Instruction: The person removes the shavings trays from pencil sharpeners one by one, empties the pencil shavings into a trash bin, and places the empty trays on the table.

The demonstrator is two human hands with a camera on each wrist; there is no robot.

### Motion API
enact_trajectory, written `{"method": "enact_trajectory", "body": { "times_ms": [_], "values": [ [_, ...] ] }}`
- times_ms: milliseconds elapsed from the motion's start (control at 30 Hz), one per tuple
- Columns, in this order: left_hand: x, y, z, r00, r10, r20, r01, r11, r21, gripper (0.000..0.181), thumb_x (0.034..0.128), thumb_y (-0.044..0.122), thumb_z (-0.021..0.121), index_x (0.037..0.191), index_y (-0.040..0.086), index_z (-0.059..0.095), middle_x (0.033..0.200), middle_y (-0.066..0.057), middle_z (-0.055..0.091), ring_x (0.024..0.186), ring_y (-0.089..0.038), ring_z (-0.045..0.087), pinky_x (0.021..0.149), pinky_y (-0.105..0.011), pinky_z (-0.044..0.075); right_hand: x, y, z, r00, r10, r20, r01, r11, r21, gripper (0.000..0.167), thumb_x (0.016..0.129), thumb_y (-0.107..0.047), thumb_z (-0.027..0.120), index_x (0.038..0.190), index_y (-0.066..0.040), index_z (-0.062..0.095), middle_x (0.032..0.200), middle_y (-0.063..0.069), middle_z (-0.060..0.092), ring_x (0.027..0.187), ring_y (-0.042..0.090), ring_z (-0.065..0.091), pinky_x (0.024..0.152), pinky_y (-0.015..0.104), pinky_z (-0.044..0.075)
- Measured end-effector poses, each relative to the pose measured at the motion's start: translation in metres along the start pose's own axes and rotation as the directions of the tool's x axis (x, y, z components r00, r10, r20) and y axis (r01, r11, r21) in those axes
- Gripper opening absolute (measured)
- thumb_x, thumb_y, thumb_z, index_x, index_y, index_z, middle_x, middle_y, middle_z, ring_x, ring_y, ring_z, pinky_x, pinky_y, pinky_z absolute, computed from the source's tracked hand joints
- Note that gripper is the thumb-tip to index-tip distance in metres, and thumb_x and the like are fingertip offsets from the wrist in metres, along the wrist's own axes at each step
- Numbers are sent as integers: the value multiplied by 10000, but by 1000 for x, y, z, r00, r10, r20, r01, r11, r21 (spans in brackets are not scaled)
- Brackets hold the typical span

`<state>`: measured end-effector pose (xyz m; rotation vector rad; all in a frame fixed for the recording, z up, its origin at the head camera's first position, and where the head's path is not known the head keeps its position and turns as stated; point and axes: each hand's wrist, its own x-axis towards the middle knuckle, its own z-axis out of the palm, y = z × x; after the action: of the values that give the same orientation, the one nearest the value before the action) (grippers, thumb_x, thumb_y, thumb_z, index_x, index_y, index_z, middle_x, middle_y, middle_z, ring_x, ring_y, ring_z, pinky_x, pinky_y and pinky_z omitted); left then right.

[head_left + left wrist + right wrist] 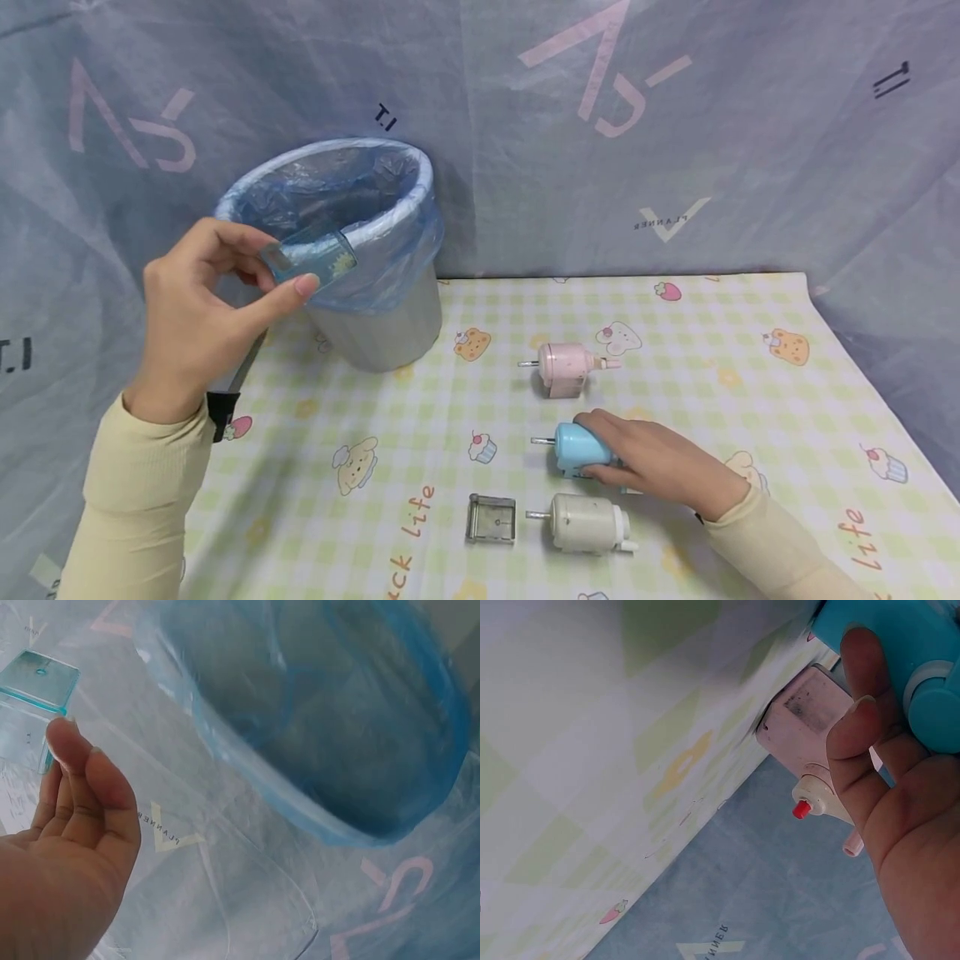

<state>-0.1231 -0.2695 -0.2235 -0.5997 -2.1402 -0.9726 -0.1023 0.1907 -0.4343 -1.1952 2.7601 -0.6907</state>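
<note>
My left hand (pixel 197 304) pinches a see-through blue shavings drawer (pixel 333 260) between thumb and fingers, just in front of the bin's rim. In the left wrist view the drawer (pixel 43 673) sits at the fingertips, left of the bin's mouth. On the table, my right hand (pixel 660 458) grips a blue crank pencil sharpener (pixel 576 446) from its right side; part of the sharpener is hidden under the fingers. A pink sharpener (pixel 564 365) stands behind it, and a whitish one (pixel 587 523) in front. Left of the whitish sharpener lies a smoky grey drawer (pixel 492 519).
A grey waste bin (pixel 382 337) lined with a blue bag (pixel 405 258) stands at the table's back left. The table wears a green checked cloth (pixel 420 417) with cartoon prints. A grey-blue fabric sheet (pixel 540 192) hangs behind the table.
</note>
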Motion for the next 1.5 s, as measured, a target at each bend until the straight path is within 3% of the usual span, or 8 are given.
{"method": "enact_trajectory", "body": {
  "times_ms": [233, 400, 667, 1033, 1333, 1500],
  "values": [
    [14, -2, -5, 998, -55, -7, 55, 998, -11, 377, 779, -16, 895, 1104, -53, 708, 818, 154, 701, 701, -19, 634, 750, -206, 488, -1, 1, 1, 1000, -10, -8, 10, 1000, 5, 481, 1047, -414, 709, 1397, -136, 531, 1117, -118, 584, 813, -7, 536, 714, 284, 523],
    [21, -1, -10, 997, -79, 17, 79, 997, -13, 350, 815, -12, 876, 1118, 77, 726, 937, 119, 726, 739, -46, 638, 762, -218, 490, -1, 2, 1, 1000, -13, -12, 14, 1000, 4, 477, 1047, -417, 708, 1395, -144, 530, 1114, -125, 581, 818, -6, 535, 718, 284, 522],
    [38, -4, -19, 993, -108, 54, 104, 993, 60, 395, 818, 35, 901, 1098, 233, 705, 969, 142, 686, 755, -7, 638, 758, -209, 463, 0, 2, 1, 1000, -12, -12, 12, 1000, 8, 480, 1047, -427, 706, 1399, -157, 525, 1116, -119, 590, 813, -7, 543, 711, 286, 527],
    [58, -7, -27, 987, -149, 67, 137, 978, 156, 388, 857, 146, 909, 1190, 167, 711, 998, 185, 638, 782, 38, 616, 777, -157, 446, 0, 1, 0, 1000, -13, -8, 13, 1000, 12, 472, 1050, -425, 702, 1400, -163, 527, 1100, -123, 595, 822, -1, 546, 726, 289, 530],
    [76, -11, -27, 988, -150, 38, 139, 967, 212, 497, 840, 173, 932, 1288, 117, 722, 1077, 272, 599, 994, 53, 549, 968, -199, 373, 0, 1, 0, 1000, -13, -13, 13, 1000, 13, 472, 1046, -416, 710, 1402, -165, 526, 1104, -120, 595, 817, -4, 546, 715, 288, 524],
    [84, -14, -28, 980, -178, 85, 148, 950, 274, 584, 888, 210, 907, 1405, 65, 676, 1111, 205, 596, 996, 100, 503, 1040, -225, 367, -1, 2, 1, 1000, -15, -11, 15, 1000, 15, 476, 1049, -416, 706, 1406, -159, 524, 1115, -110, 603, 819, -2, 548, 716, 288, 525]
  ]
}}
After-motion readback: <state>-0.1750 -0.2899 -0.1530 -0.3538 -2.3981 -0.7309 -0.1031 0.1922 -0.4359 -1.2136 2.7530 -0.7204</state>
